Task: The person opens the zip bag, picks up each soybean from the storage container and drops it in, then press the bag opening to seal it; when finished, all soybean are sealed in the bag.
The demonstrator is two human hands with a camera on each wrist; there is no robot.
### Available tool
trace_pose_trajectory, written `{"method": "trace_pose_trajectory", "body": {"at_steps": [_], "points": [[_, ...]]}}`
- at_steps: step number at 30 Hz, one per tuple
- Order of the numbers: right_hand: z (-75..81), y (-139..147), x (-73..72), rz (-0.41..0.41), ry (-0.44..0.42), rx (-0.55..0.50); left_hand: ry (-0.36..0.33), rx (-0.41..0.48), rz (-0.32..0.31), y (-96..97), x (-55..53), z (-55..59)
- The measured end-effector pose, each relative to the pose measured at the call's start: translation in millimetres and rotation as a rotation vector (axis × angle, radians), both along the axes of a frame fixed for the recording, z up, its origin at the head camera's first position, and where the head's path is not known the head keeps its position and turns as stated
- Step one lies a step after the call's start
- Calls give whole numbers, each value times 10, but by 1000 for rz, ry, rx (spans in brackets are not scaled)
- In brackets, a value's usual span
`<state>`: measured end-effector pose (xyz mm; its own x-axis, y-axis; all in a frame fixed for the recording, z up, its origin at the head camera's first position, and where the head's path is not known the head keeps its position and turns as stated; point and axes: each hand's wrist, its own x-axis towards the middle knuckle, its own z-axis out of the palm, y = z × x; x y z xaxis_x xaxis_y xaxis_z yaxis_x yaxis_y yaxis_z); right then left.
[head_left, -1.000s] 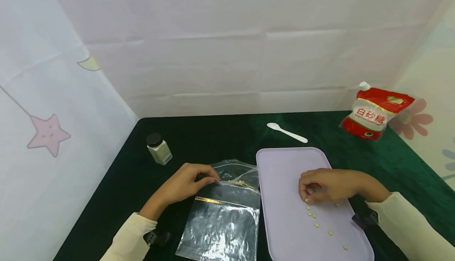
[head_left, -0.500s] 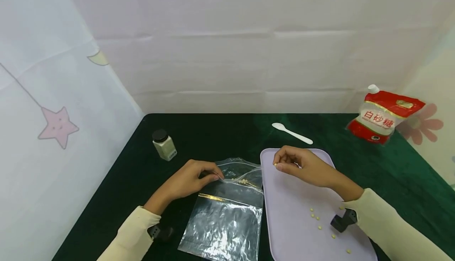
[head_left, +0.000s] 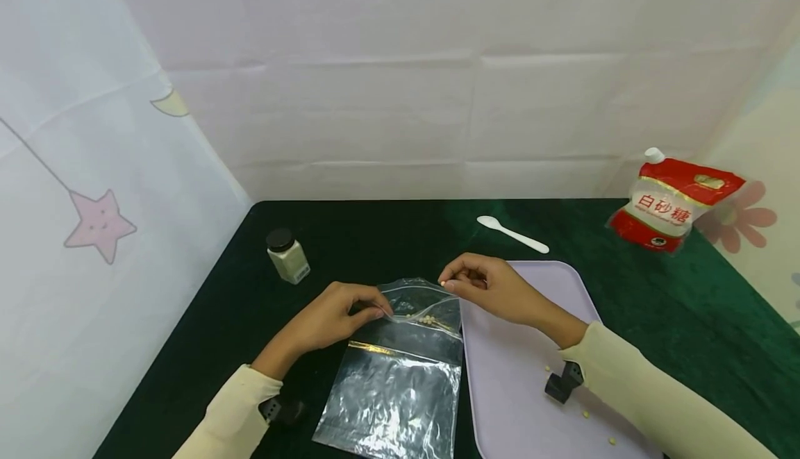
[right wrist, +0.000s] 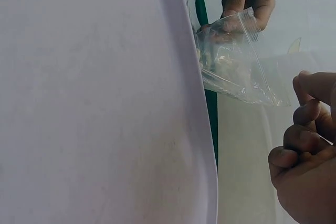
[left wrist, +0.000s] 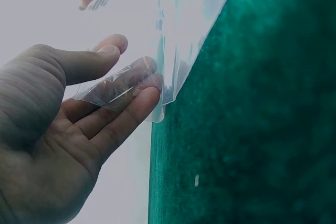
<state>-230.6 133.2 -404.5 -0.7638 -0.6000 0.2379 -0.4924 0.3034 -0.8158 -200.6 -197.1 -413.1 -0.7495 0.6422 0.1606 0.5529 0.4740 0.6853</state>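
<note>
Leftward from the tray, the right hand has been brought to the bag in the head view, a pellet pinched; the bag's edge is pinched by the left hand. In the left wrist view, the bag is seen across fingers; in the right, curled fingers nearby.

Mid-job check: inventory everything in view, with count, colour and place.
Fabric table cover: 1, dark green, under everything
Rectangular shallow tray: 1, lavender, right of centre
Clear plastic zip bag: 1, colourless, left of tray
Small round beans: 3 visible on tray, several in bag, pale yellow
Plastic spoon: 1, white, beyond tray
Black-lidded jar: 1, pale yellowish, left
Capped pouch: 1, red and white, far right
Printed backdrop: pale, surrounding table
Wrist devices: 2, black, one per wrist
Sleeves: 2, cream
Left hand: 1, gripping bag's mouth
Right hand: 1, pinching one bean near bag
</note>
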Motion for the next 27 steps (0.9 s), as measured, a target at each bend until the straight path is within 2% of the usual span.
{"method": "trace_pose_trajectory", "body": {"at_steps": [6,11,15,19,23,27], "points": [[17,36,6,-20,-6,14,4,0,-3,0,3,-4],[30,199,5,-19,46,49,6,-17,4,9,2,12],[42,405,37,17,86,99,10,-25,-1,19,7,17],[77,655,86,145,80,158,4,-22,0,18,21,19],[105,955,166,302,30,262,17,-24,-5,30,6,15],[46,1178,265,418,-35,351,22,-33,0,29,6,18]]}}
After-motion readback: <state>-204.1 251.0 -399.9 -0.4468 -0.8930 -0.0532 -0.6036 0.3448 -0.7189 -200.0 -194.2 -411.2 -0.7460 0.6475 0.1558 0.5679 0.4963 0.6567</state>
